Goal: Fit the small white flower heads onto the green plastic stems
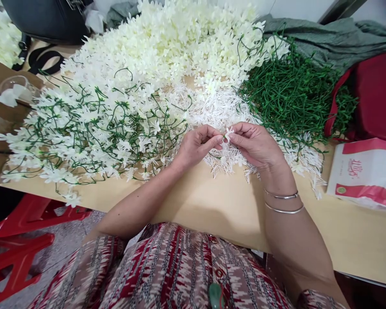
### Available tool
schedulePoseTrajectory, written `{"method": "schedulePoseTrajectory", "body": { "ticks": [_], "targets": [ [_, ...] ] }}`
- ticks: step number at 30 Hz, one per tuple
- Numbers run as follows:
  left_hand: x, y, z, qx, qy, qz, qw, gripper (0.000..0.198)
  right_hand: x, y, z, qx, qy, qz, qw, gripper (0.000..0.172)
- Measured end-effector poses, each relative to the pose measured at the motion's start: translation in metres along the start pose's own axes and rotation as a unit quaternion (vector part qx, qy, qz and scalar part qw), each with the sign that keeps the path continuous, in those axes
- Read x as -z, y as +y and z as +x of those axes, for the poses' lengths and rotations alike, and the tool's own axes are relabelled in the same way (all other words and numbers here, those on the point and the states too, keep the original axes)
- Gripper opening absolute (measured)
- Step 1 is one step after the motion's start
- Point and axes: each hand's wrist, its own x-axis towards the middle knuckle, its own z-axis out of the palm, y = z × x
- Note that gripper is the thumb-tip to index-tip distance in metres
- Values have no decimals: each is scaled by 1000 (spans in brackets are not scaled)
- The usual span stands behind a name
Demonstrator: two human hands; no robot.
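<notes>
Both hands meet over the front of a wooden table. My left hand [202, 145] pinches what looks like a green stem tip, mostly hidden by the fingers. Facing it, my right hand [255, 143] pinches a small white artificial flower [227, 134] between thumb and forefinger. Under the hands spreads a heap of thin white flower centres [221, 107]. To the left lie many white flowers on green stems [116, 128]. Loose green plastic stems [292, 90] are piled to the right, and loose cream petals [173, 38] are heaped at the back.
At the right edge are a red bag [378, 94] and a white and red paper packet [366, 171]. A dark bag [48, 21] stands at the back left, near a clear plastic cup [17, 88]. Red stools [22, 253] are on the floor at left. Grey-green cloth [334, 38] lies behind.
</notes>
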Motion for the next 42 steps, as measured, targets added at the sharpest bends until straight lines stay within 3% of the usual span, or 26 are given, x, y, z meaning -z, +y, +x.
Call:
{"method": "schedulePoseTrajectory", "body": {
  "ticks": [6,13,23,42],
  "targets": [
    [-4,-6,1,7,27,-51,998,51,-10,5,3,27,36,0,999,34],
    [-3,-7,1,12,31,-50,998,50,-12,9,4,50,27,-24,998,28],
    [-1,-9,2,16,18,-76,997,48,-7,8,5,22,-13,0,1000,30],
    [-4,-8,2,-10,24,-80,996,47,-10,3,3,-3,6,39,999,29]
  ]
}}
